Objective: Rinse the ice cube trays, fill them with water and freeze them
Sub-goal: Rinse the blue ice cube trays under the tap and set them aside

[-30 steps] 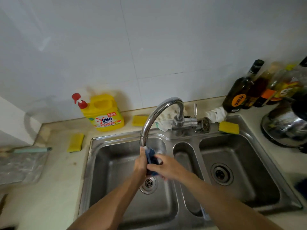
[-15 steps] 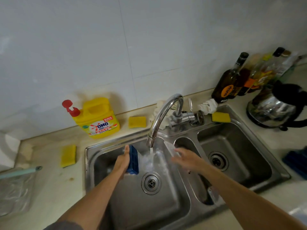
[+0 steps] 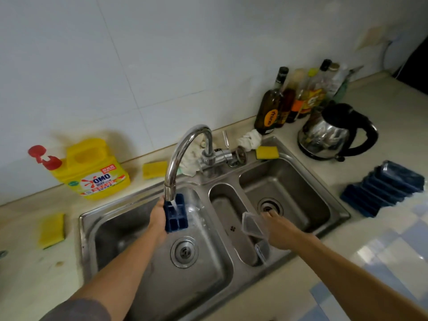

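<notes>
My left hand (image 3: pixel 158 216) grips a small blue ice cube tray (image 3: pixel 176 216) under the running tap (image 3: pixel 185 154), over the left basin of the steel sink (image 3: pixel 88 228). Water pours into the tray's compartments and splashes off it. My right hand (image 3: pixel 279 230) holds a clear plastic lid (image 3: pixel 252 225) over the narrow middle basin. Another clear lid (image 3: pixel 262 250) leans inside that basin. A stack of several blue trays (image 3: pixel 382 188) lies on the counter right of the sink.
A yellow detergent jug (image 3: pixel 92 170) and yellow sponges (image 3: pixel 52 230) lie on the counter at left. Behind the sink are a rag (image 3: pixel 250 139), a sponge (image 3: pixel 267 152), several bottles (image 3: pixel 271 107) and a steel kettle (image 3: pixel 331 133).
My hands have come apart: the left brought the blue tray under the water stream, and the right moved right over the middle basin with the clear lid. The view shifted right.
</notes>
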A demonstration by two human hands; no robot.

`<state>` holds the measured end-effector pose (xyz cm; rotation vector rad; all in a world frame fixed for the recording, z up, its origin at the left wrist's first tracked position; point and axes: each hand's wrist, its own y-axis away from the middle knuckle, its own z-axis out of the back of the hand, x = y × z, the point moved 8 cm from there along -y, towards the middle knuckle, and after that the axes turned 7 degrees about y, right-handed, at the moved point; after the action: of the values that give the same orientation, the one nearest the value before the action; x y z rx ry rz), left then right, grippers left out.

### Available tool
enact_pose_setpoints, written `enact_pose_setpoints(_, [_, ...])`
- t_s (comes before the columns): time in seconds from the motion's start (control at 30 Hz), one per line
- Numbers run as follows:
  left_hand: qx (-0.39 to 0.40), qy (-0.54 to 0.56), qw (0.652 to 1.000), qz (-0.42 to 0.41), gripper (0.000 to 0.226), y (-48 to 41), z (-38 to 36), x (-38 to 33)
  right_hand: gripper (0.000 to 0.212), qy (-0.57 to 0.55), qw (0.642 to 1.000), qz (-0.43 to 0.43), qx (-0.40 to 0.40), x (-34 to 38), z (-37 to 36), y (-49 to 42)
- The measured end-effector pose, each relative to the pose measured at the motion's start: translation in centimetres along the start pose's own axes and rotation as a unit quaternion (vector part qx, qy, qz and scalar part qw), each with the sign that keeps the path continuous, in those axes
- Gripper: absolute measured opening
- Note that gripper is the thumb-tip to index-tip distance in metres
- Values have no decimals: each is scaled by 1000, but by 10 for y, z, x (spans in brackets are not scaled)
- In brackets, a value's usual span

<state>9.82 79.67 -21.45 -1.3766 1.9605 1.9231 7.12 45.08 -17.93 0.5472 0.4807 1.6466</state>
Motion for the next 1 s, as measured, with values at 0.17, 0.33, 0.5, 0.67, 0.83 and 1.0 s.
enact_pose_setpoints(0.17, [10,-19,1000,-22,41,3,-3,7,85,88,996,12,3,-32,-29,23])
enact_pose_setpoints(0.33, [-15,-72,996,-51,32,10,-2,15,92,159,986,44,-10,-32,-40,33])
enact_pose_setpoints(0.5, [-64,-35,995,-67,24,17,4,16,94,197,979,43,14,-34,-42,29])
enact_pose_setpoints(0.67, [-87,23,994,-60,16,23,10,14,97,192,980,41,19,-28,-31,24])
enact_pose_setpoints(0.83, [-65,105,992,-37,19,30,9,17,72,-25,995,76,-65,22,10,10])
enact_pose_setpoints(1.0, [-65,157,985,14,21,38,10,18,53,-196,970,117,-89,112,42,-1])
